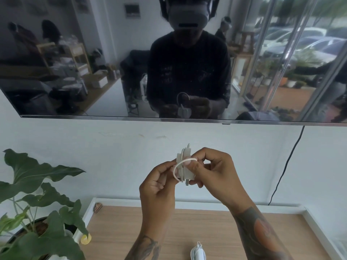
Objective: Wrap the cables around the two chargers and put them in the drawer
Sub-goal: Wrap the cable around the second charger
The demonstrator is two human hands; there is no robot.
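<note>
A white charger block [185, 170] is held up in front of the wall, its prongs pointing down. Its white cable [177, 167] is wound around it in several turns, with one loose loop bulging to the left. My left hand [159, 182] pinches the cable loop at the charger's left side. My right hand [212, 170] grips the charger, thumb pressing the cable against its face. A second white charger [198, 253], cable coiled around it, lies on the wooden top [131, 228] at the bottom edge of view.
A leafy potted plant [37, 203] stands at the left. A white raised rim [187, 201] borders the wooden top. A dark wall screen [112, 62] hangs above, and a black cord [287, 166] runs down the wall at the right. A small yellow object [86, 239] sits near the pot.
</note>
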